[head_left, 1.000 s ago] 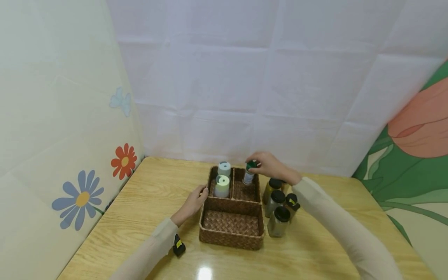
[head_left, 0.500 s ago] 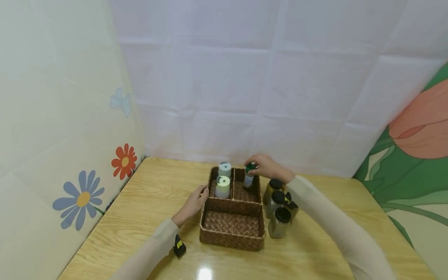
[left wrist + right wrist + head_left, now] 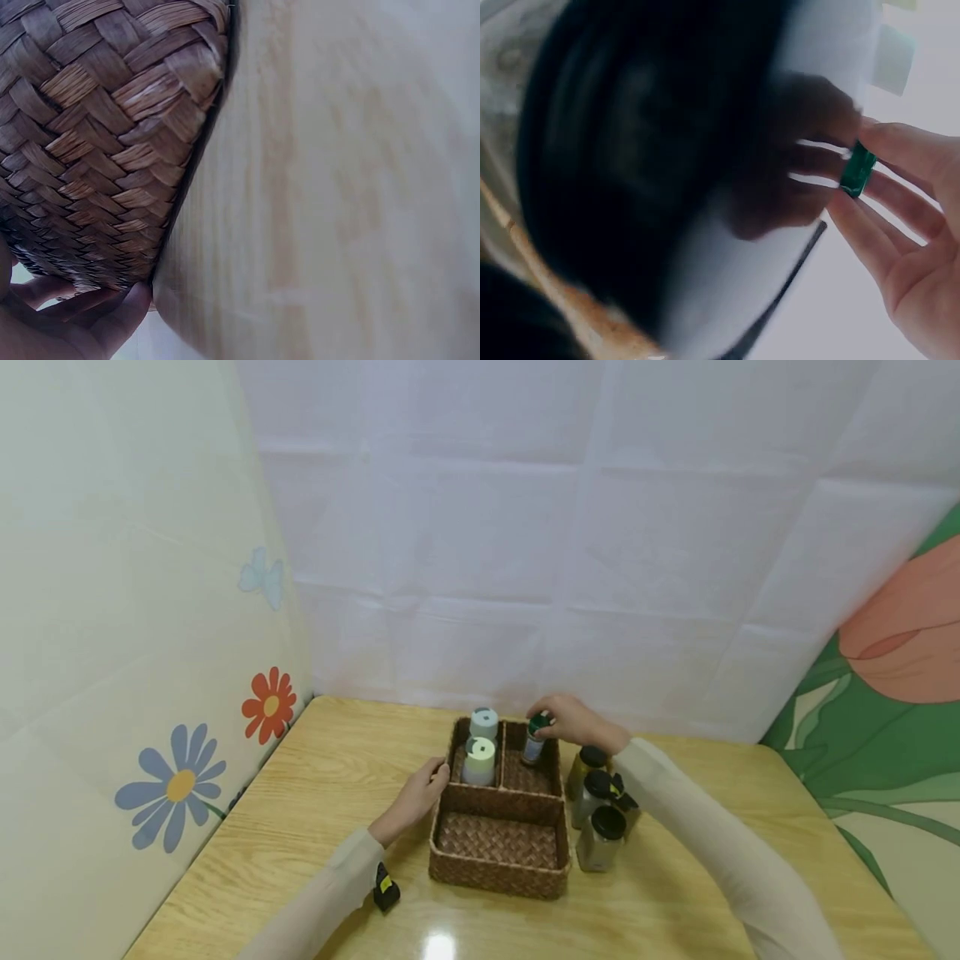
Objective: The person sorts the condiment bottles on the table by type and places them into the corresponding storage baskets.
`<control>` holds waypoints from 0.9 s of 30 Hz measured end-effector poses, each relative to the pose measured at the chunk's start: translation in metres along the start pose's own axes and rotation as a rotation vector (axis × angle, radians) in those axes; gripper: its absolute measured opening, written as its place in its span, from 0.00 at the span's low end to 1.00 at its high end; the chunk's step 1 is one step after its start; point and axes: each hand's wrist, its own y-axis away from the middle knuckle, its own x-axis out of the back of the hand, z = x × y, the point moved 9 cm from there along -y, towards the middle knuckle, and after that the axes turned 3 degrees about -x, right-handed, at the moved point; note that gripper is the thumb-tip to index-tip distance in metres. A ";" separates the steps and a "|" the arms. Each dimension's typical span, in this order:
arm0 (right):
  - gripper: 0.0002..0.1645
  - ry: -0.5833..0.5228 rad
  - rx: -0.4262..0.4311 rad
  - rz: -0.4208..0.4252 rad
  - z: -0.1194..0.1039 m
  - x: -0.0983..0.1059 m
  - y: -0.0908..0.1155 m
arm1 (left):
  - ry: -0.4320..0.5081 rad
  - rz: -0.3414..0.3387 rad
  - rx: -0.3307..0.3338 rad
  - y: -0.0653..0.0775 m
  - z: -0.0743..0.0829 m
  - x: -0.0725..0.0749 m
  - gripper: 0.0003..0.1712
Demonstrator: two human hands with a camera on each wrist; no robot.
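While the right hand (image 3: 572, 721) pinches one bottle (image 3: 533, 750), two canisters (image 3: 479, 770) share one basket (image 3: 498, 873).

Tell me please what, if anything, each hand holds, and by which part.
The right hand pinches the small bottle by its green cap. The left hand touches the left side of the woven basket; whether it grips it, I cannot tell.

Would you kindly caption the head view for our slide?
Right grip holds a green-capped cylindrical bottle at a brown woven rectangular basket, whose side the left grip touches.
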 end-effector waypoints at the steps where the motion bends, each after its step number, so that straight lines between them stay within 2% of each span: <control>1: 0.17 0.005 0.004 0.000 -0.001 0.000 0.000 | -0.003 0.002 -0.002 0.000 0.000 0.000 0.28; 13: 0.18 0.072 0.032 0.011 -0.006 -0.005 -0.005 | -0.003 0.004 0.000 0.000 -0.001 0.000 0.27; 27: 0.18 0.058 0.065 -0.010 -0.007 -0.004 -0.005 | 0.005 -0.001 -0.005 0.001 0.002 0.001 0.28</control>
